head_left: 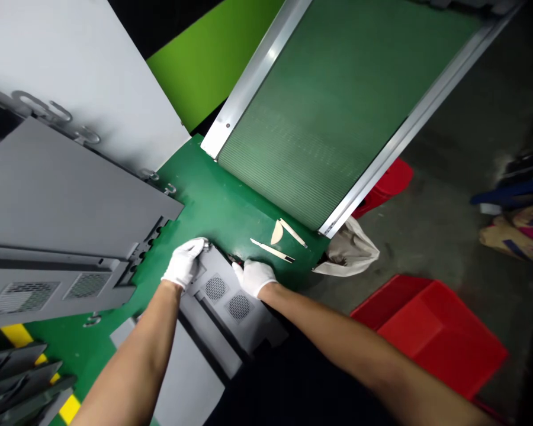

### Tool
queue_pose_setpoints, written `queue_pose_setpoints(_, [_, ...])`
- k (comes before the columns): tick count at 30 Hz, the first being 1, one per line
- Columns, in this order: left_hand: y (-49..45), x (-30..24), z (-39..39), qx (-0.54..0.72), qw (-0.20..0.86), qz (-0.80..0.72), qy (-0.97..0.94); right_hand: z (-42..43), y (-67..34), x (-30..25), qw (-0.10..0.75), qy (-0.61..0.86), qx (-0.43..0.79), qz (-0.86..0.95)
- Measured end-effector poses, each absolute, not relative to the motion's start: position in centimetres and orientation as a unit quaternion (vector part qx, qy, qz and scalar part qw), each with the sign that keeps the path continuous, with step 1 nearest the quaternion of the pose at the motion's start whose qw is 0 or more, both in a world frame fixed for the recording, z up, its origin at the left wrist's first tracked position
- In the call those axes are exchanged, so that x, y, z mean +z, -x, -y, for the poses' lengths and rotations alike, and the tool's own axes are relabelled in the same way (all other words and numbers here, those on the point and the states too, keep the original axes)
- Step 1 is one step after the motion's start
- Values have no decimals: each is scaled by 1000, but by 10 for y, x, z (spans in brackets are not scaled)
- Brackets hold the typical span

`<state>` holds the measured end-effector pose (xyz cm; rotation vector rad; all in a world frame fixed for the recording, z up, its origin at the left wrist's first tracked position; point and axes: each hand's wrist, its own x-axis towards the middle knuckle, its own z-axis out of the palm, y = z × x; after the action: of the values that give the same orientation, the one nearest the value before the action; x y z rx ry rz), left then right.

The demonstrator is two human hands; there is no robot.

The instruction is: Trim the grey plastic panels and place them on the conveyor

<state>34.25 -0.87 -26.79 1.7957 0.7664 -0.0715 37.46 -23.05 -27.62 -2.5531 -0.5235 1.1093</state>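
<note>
A grey plastic housing panel [222, 266] with two round vent grilles and long dark slots lies against my body over the green table. My left hand [183, 263], in a white glove, grips the panel's far left corner, with its fingertips at a small shiny piece on the edge. At the far right edge, my gloved right hand [254, 277] has its fingers curled beside something small, dark and reddish, mostly hidden. Past the right hand lie a pale craft-knife-like tool [272, 250], another thin pale tool [293, 232] and a cream half-round piece [277, 232].
A conveyor with a green belt [311, 118] and metal rails meets the green table [213, 189]. More grey housings [71, 189] stand at left, with hook-shaped parts. A white bag [359, 251] hangs at right, near a red bin [430, 331]. Dark panels [22, 378] stand lower left.
</note>
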Motion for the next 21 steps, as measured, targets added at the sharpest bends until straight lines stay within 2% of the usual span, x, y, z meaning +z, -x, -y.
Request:
queue_pose_setpoints(3, [-331,-264,4,32,565,-400,-721,252,-377,-270,199,886,398,132])
queue_pose_setpoints(6, [-338,-242,21,75,497,-376,-779,292,-372,-264,232,876,415,78])
queue_pose_setpoints(8, [-351,-224,56,24,487,-298,-821,325,-362,-263,259,863,432,32])
queue_pose_setpoints(12, [-383,-204,170,-200,567,-109,-791,387,-330,-269,293,831,468,-67])
queue_pose_setpoints(14, [-396,-205,224,-238,586,-42,-773,408,-317,-275,302,816,480,-107])
queue_pose_setpoints(16, [-407,-212,258,-221,582,-26,-782,424,-307,-279,320,803,483,-140])
queue_pose_setpoints(18, [-411,-220,264,-182,515,-38,-837,435,-300,-282,345,795,472,-162])
queue_pose_setpoints(20, [-405,-227,249,-190,374,-10,-908,445,-295,-283,363,790,460,-181])
queue_pose_setpoints(21, [-398,-229,237,-231,294,24,-927,450,-294,-283,370,787,455,-190])
